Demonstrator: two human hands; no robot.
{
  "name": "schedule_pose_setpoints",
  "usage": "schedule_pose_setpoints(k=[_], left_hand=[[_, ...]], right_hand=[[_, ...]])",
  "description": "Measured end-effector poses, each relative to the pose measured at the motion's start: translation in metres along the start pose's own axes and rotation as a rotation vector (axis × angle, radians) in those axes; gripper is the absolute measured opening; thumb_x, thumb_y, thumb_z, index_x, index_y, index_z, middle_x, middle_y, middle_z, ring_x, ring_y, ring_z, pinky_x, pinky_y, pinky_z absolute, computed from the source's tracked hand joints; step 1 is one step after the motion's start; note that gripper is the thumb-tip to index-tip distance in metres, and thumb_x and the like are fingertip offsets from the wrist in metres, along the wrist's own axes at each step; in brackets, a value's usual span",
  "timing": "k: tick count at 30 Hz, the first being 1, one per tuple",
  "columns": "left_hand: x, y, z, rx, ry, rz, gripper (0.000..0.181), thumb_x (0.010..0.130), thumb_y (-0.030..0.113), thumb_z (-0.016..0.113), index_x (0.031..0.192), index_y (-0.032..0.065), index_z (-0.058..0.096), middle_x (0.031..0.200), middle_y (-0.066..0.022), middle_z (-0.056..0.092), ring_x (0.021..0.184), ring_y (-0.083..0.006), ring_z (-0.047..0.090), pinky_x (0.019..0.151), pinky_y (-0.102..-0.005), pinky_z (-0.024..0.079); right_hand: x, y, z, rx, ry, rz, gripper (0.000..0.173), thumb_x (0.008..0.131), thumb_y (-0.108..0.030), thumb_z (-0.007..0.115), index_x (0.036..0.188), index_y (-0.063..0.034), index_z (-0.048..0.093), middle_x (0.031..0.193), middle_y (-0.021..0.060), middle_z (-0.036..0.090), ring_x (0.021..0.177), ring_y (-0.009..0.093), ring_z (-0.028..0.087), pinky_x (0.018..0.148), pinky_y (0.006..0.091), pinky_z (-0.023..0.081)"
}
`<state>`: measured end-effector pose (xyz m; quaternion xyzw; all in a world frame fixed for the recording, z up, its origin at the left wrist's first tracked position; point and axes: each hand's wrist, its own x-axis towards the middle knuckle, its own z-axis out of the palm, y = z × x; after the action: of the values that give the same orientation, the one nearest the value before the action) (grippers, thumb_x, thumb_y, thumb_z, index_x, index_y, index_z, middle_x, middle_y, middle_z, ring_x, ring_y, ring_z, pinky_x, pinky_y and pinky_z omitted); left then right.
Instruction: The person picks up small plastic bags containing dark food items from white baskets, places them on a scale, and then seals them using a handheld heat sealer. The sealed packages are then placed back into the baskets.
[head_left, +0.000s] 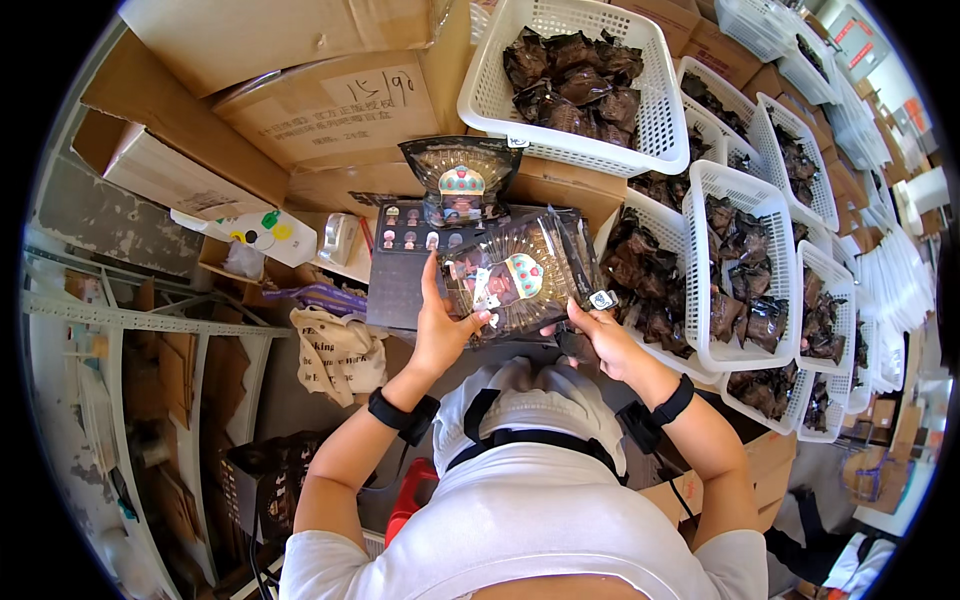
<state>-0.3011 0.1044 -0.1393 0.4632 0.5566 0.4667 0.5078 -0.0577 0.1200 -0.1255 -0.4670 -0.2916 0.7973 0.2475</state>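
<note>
Both hands grip a black-and-gold printed pouch (517, 277), held tilted in front of my waist. My left hand (442, 326) has its thumb on the pouch's near left corner and its fingers up along the left side. At the near right corner, my right hand (606, 341) pinches the edge between thumb and fingers. A small dark packet (576, 345) shows by the right fingers; how it is held is partly hidden. Beyond, a second printed pouch (461, 184) stands on a dark box (397, 277) printed with small figures.
White plastic baskets (667, 161) of dark wrapped packets stack up at the right and far side. Cardboard boxes (330, 105) stand at the back left. A tape roll (340, 238) and a cloth bag (337, 356) lie left. Metal shelving (150, 319) runs along the left.
</note>
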Motion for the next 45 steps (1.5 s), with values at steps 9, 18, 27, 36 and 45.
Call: schedule_pose_setpoints(k=[9,18,27,36,45], left_hand=[[0.017,-0.026,-0.005,0.487,-0.061,0.197,0.036,0.089,-0.002,0.048,0.123,0.0048,0.054,0.102,-0.0160,0.056,0.083,-0.0233,0.057,0.073,-0.0284,0.046],[0.002,0.047,0.000,0.986,-0.034,0.117,0.054,0.086,0.026,0.061,0.132,0.0070,0.039,0.067,-0.0164,0.062,0.064,-0.0343,0.062,0.057,-0.0425,0.049],[-0.013,0.114,0.083,0.226,-0.502,0.476,0.060,0.071,0.030,0.078,0.117,-0.0005,0.054,0.109,-0.0141,0.060,0.099,-0.0243,0.060,0.085,-0.0351,0.049],[-0.046,0.110,0.181,-0.260,-0.774,-0.031,0.044,0.080,0.000,0.070,0.117,-0.0020,0.046,0.100,-0.0053,0.060,0.091,-0.0088,0.058,0.080,-0.0250,0.051],[-0.081,0.090,0.259,-0.133,-0.687,-0.028,0.033,0.082,0.016,0.072,0.102,-0.0021,0.053,0.092,-0.0027,0.061,0.079,-0.0056,0.055,0.068,-0.0209,0.048]], right_hand=[[0.008,-0.002,-0.014,0.065,0.089,0.112,0.043,0.099,-0.038,0.038,0.103,-0.0010,0.059,0.088,0.0094,0.065,0.055,0.015,0.057,0.052,0.0257,0.050],[-0.031,-0.005,-0.025,-0.489,0.329,-0.662,0.015,0.086,-0.010,0.064,0.097,-0.0028,0.056,0.077,-0.0027,0.055,0.065,0.001,0.045,0.056,0.0189,0.038],[-0.088,-0.054,0.006,-0.848,0.492,-1.383,0.026,0.070,-0.006,0.078,0.078,-0.0034,0.053,0.069,0.0079,0.053,0.052,0.018,0.049,0.046,0.0279,0.038],[-0.160,-0.047,-0.050,-0.575,0.510,-0.963,0.024,0.092,-0.013,0.056,0.074,0.0018,0.051,0.057,0.0082,0.045,0.052,0.011,0.040,0.049,0.0274,0.035],[-0.246,-0.020,-0.108,-0.867,0.418,-0.948,0.047,0.070,-0.003,0.072,0.112,-0.0058,0.051,0.109,0.0129,0.051,0.094,0.025,0.057,0.072,0.0321,0.050]])
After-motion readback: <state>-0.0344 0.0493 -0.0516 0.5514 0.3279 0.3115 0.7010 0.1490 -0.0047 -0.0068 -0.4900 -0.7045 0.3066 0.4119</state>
